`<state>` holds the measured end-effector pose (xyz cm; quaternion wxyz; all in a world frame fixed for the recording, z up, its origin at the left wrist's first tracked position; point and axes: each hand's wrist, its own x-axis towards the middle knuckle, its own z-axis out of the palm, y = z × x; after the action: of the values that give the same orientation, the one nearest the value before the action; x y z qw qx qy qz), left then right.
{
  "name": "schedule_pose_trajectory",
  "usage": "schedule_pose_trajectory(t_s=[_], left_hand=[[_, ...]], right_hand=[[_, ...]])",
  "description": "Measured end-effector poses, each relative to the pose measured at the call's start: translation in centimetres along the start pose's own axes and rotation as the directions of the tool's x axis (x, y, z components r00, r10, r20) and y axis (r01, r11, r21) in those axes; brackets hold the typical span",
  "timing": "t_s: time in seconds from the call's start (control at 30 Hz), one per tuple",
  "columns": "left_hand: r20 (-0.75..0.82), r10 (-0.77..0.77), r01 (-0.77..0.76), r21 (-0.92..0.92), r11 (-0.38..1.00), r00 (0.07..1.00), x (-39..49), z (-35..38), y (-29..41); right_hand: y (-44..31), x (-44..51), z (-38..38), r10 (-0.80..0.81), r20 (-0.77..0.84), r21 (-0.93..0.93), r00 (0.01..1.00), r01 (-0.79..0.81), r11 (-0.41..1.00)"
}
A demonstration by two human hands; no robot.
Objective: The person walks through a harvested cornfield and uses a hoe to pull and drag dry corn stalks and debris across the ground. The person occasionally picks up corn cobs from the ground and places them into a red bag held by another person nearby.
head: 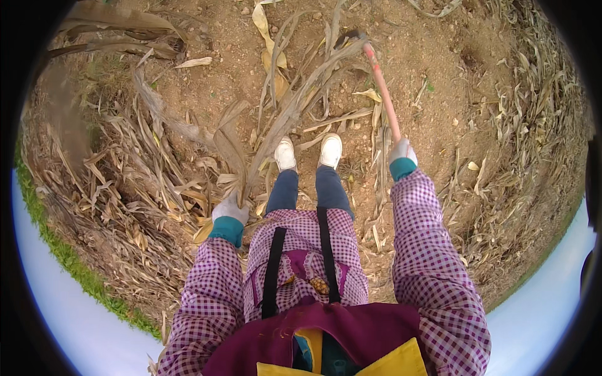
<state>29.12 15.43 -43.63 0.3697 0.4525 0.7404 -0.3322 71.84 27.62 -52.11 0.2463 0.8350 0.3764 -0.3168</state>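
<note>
My left hand point(230, 209), in a pale work glove with a teal cuff, grips dry maize stalks point(294, 105) near their lower end. The stalks slant up and to the right across the view, with long withered leaves hanging from them. My right hand point(402, 151), gloved alike, is closed around the end of a reddish wooden handle point(385, 96). At the handle's far end a dark tool head point(350, 36), like that of a sickle or small hoe, lies against the upper stalks. Leaves partly hide the head, so its exact shape cannot be told.
Cut dry maize stalks and leaves point(136, 188) lie heaped at the left. More dry stalks point(531, 136) cover the right side. Bare brown soil point(437, 61) with small stones lies ahead. My white shoes point(331, 149) stand on the ground among loose leaves. Green plants point(70, 254) line the left edge.
</note>
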Motion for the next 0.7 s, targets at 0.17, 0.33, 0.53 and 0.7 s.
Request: schedule_pose_trajectory(t_s=[0.17,0.33,0.53,0.7], left_hand=[[0.143,-0.158,0.155,0.028,0.987,0.977,-1.4,-1.2,-7.0],[0.017,-0.087,0.088,-0.112,0.99,0.996,2.4,1.1,-6.0],[0.156,-0.03,0.053,-0.141,0.989,0.987,15.9,5.5,0.8],[0.111,0.025,-0.001,-0.207,0.978,0.993,23.2,8.0,2.7]], right_hand=[[14.5,-11.2,1.1,0.007,-0.057,-0.142,0.998,-0.015,0.99],[11.7,-12.6,1.4,0.046,-0.117,0.187,0.992,-0.024,0.982],[0.7,-7.2,4.2,0.136,0.022,0.54,0.991,-0.126,0.832],[-3.9,-6.3,4.7,0.155,0.011,0.661,0.988,-0.123,0.74]])
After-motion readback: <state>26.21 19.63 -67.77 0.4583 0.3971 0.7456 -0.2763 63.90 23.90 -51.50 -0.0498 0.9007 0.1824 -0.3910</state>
